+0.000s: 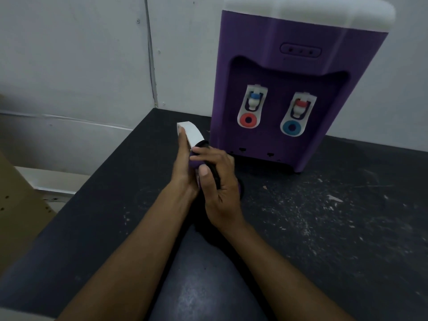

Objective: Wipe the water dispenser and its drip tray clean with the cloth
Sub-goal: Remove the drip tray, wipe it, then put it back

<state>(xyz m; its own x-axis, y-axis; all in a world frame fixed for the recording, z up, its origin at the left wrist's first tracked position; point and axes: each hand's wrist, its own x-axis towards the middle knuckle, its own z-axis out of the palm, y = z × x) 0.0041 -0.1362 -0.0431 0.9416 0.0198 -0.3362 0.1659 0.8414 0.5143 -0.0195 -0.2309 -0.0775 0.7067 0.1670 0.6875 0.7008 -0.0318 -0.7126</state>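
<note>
Judging from how things lay, we were partway through: the drip tray (191, 132) was off the water dispenser (289, 66) and held on edge above the dark surface (324, 216), just beside the machine's base. Our left grip (183, 163) braced it with fingers stretched straight along its white side, the thumb hidden from us. Our right grip (220, 181) was curled round the black cloth (215, 176), pressing it against the tray's purple end. We could not tell whether the dispenser's body had been wiped. By our reckoning the housing, both taps and refitting the tray into the slots (242, 149) at the foot remained to be done. The tray looked like smooth hard plastic, a curved white strip with a rounded purple rim. The cloth seemed soft and bunched. The dispenser was a matte purple box with bevelled edges under a glossy white lid (312, 12), and the surface was scuffed and flecked with pale scraps
</note>
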